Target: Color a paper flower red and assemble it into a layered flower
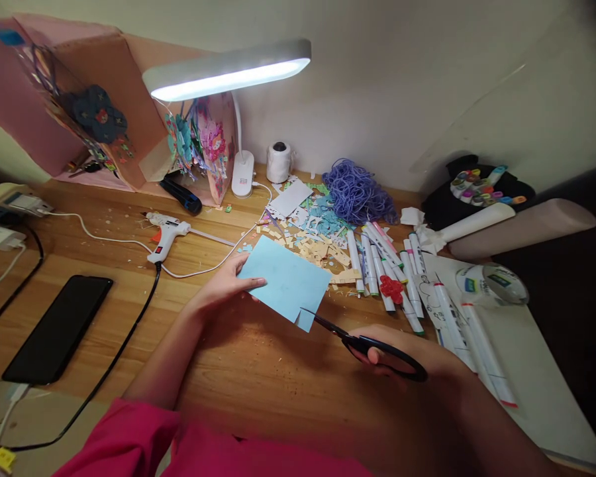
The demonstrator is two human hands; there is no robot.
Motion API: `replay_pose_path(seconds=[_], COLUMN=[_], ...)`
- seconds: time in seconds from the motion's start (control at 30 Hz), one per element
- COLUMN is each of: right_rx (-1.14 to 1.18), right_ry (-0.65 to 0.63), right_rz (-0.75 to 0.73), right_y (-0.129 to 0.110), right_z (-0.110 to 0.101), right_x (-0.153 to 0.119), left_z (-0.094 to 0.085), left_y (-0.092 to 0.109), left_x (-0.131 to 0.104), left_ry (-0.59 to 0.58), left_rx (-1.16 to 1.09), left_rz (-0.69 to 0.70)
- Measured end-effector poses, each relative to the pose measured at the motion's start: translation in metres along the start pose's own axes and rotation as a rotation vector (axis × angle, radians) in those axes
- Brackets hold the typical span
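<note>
One near corner of the blue paper [285,275] is showing a cut, the rest looking whole; left fingers [254,283] are pinching it, right fingers [374,356] gripping scissors [346,336].

You wear a deep pink top [268,457], its cloth plain and soft-looking, blurred along the lower front. Your left sleeve [129,430] is the same pink, wide and loose, creased into folds, and its open edge ends on your arm, leaving the left forearm [171,354] bare. A small dark spot on the front of your top is too small to make out. Your right forearm [469,394] is bare too, as are your left hand [241,278] and right hand [382,351], both slim-fingered.
</note>
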State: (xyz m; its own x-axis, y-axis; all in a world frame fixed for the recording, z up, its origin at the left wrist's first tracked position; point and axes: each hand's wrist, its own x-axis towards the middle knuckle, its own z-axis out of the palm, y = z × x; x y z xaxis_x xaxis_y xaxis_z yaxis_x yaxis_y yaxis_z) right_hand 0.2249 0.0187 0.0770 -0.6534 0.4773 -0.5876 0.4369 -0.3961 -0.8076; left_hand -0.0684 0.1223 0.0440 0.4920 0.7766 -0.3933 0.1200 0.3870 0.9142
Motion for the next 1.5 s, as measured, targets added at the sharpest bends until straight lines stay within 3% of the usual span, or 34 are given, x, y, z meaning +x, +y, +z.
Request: replay_pose_path(seconds=[0.2,0.37,0.47,0.63,0.73,0.87,1.03,1.13,1.3,1.4,1.5], right_rx=[-0.01,0.208,0.375,0.41,0.387,0.516,0.576,0.587,0.673,0.661,0.626], right_ry=[0.014,0.06,0.3,1.057,1.225,1.34,1.446,1.528,1.598,1.546,1.494], right_rz=[-0.017,-0.059,-0.155,-0.241,-0.24,-0.284,-0.319,-0.349,-0.367,-0.376,-0.351], right_y=[0.001,0.021,0.032,0.02,0.013,0.02,0.037,0.048,0.053,0.051,0.046], right_z=[0.002,0.005,0.013,0.028,0.028,0.022,0.023,0.028,0.032,0.028,0.022], right_x=[-0.007,-0.016,-0.01,0.021,0.036,0.039,0.017,0.001,-0.011,-0.014,-0.014], left_z=[0.001,0.002,0.009,0.035,0.051,0.063,0.076,0.105,0.175,0.196,0.193], left_y=[-0.002,0.0,0.005,0.013,0.018,0.022,0.031,0.036,0.036,0.036,0.037], left_x=[0.002,0.005,0.006,0.012,0.019,0.032,0.057,0.081,0.116,0.106,0.077], left_ry=[0.012,0.069,0.105,0.078,0.044,0.06,0.148,0.121,0.109,0.12,0.022], left_rx=[-0.007,-0.013,-0.014,0.012,0.028,0.036,0.027,0.055,0.189,0.249,0.297], left_rz=[0.01,0.037,0.071,0.09,0.1,0.144,0.232,0.263,0.325,0.426,0.459])
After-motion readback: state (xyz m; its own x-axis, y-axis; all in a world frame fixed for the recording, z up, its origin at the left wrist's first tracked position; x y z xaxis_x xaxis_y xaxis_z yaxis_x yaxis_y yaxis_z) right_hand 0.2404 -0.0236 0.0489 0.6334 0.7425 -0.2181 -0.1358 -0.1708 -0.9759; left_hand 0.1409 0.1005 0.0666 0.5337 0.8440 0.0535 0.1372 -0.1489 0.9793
